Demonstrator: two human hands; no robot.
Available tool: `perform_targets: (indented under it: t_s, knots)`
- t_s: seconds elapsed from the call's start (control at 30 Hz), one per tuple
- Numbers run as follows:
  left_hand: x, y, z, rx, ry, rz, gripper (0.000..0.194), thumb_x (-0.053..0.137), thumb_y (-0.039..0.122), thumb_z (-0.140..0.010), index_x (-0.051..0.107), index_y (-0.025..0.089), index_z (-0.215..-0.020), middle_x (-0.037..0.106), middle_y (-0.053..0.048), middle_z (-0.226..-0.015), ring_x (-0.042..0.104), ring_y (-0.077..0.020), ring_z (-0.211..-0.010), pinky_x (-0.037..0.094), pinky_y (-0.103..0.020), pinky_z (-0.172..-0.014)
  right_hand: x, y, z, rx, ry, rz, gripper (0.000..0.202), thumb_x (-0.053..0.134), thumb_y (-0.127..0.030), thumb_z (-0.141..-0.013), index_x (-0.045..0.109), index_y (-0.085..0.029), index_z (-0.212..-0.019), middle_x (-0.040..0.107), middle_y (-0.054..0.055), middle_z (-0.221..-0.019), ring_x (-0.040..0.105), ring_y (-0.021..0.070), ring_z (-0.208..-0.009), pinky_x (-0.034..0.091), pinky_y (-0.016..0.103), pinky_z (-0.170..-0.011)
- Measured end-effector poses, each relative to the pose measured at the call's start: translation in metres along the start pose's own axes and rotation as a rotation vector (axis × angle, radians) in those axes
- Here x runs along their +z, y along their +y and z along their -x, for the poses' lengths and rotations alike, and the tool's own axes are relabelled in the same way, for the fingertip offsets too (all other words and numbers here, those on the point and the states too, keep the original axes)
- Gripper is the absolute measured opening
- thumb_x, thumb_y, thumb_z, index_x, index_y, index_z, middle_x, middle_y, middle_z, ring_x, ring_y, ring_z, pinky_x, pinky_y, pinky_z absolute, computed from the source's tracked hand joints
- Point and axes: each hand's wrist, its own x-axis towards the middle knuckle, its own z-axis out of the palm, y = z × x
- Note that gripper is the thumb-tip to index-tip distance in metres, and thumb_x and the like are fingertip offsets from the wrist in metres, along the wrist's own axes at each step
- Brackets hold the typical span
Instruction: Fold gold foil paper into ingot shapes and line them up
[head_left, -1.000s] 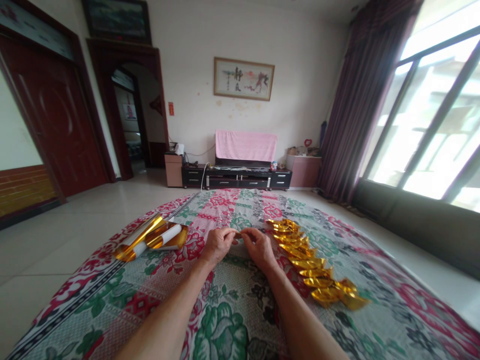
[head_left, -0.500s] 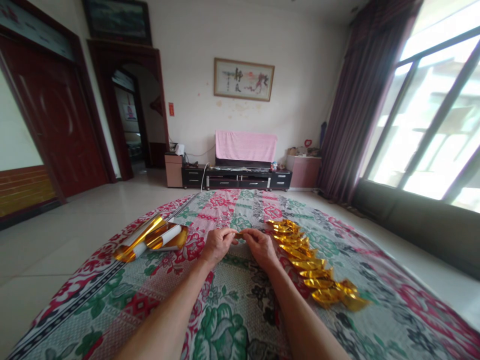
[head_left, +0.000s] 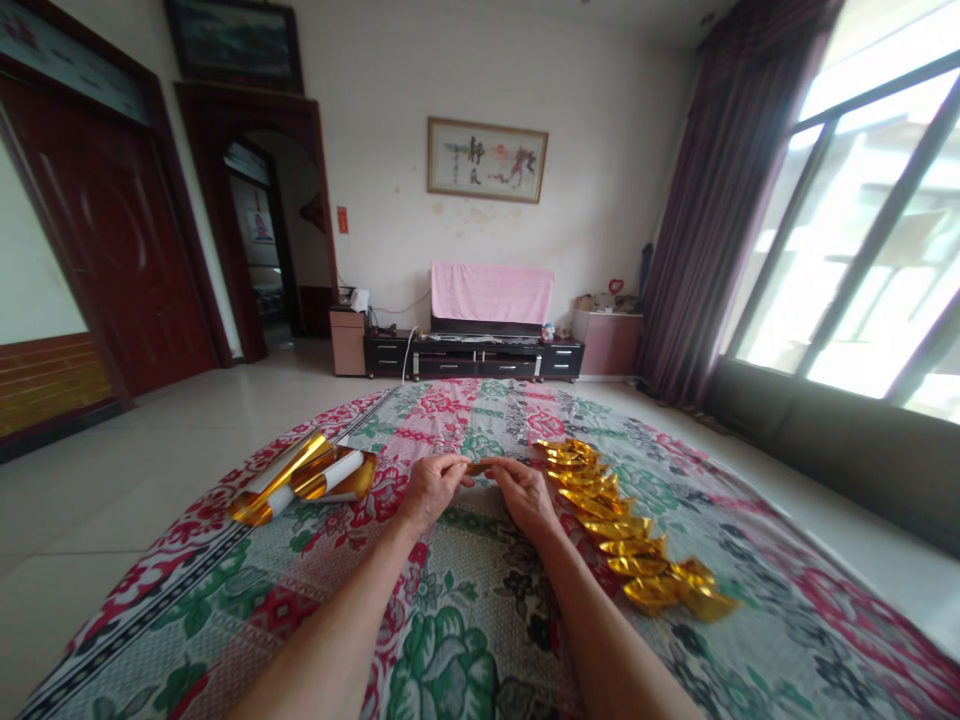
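Floral cloth (head_left: 442, 660), grips (head_left: 436, 492) (head_left: 523, 496) closed on foil (head_left: 479, 467)

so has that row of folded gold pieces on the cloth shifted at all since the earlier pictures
No. The row of folded gold pieces lies in the same place against the flower pattern of the cloth.

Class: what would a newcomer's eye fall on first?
Probably the row of shiny gold folded foil pieces, right of the right hand on the red-and-green flowered cloth. Next, the curled gold and white sheets, left of the left hand; farther off, the pink rectangular towel above the low black cabinet.
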Motion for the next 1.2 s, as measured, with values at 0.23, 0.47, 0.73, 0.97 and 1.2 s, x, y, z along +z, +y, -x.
perform_targets:
  t_s: [0.23, 0.47, 0.73, 0.97, 1.2]
  knots:
    - [0.001, 0.006, 0.001, 0.107, -0.016, -0.069, 0.025, 0.048, 0.025, -0.08, 0.068, 0.016, -0.092, 0.071, -0.005, -0.069, 0.066, -0.0137, -0.065, 0.05, -0.021, -0.063, 0.007, -0.003, 0.002, -0.053, 0.06, 0.048, 0.026, 0.054, -0.032, -0.074, 0.067, -0.017, -0.091, 0.069, 0.005, -0.086, 0.062, 0.0172, -0.077, 0.048, 0.025, -0.067]
    - [0.003, 0.015, 0.004, 0.142, -0.034, -0.109, 0.023, 0.049, 0.022, -0.08, 0.069, 0.018, -0.091, 0.071, -0.004, -0.069, 0.066, -0.013, -0.065, 0.049, -0.021, -0.064, 0.008, 0.0, 0.002, -0.166, 0.049, 0.164, 0.019, 0.051, -0.028, -0.077, 0.068, -0.02, -0.078, 0.068, 0.003, -0.076, 0.061, 0.0149, -0.07, 0.046, 0.024, -0.066]
    - [0.002, 0.017, 0.004, 0.127, -0.1, -0.104, 0.031, 0.043, 0.022, -0.082, 0.066, 0.018, -0.102, 0.07, -0.003, -0.064, 0.064, -0.0137, -0.061, 0.049, -0.022, -0.062, 0.009, -0.001, 0.002, -0.127, 0.083, 0.165, 0.02, 0.049, -0.029, -0.077, 0.066, -0.018, -0.076, 0.068, 0.002, -0.072, 0.061, 0.0151, -0.068, 0.046, 0.024, -0.066]
    - [0.001, 0.012, 0.004, 0.014, -0.149, -0.018, 0.034, 0.042, 0.023, -0.08, 0.064, 0.016, -0.105, 0.068, -0.003, -0.057, 0.064, -0.0147, -0.057, 0.047, -0.022, -0.054, 0.007, -0.003, 0.002, -0.064, 0.043, 0.122, 0.021, 0.05, -0.03, -0.075, 0.067, -0.018, -0.073, 0.067, 0.001, -0.067, 0.06, 0.0142, -0.062, 0.045, 0.022, -0.062]
    - [0.002, 0.01, 0.003, -0.213, -0.193, 0.173, 0.037, 0.044, 0.023, -0.076, 0.062, 0.012, -0.107, 0.066, -0.001, -0.051, 0.059, -0.0123, -0.045, 0.043, -0.02, -0.045, 0.006, 0.009, -0.001, 0.021, 0.014, -0.043, 0.024, 0.055, -0.036, -0.07, 0.069, -0.017, -0.077, 0.065, -0.001, -0.063, 0.055, 0.0121, -0.054, 0.044, 0.021, -0.052]
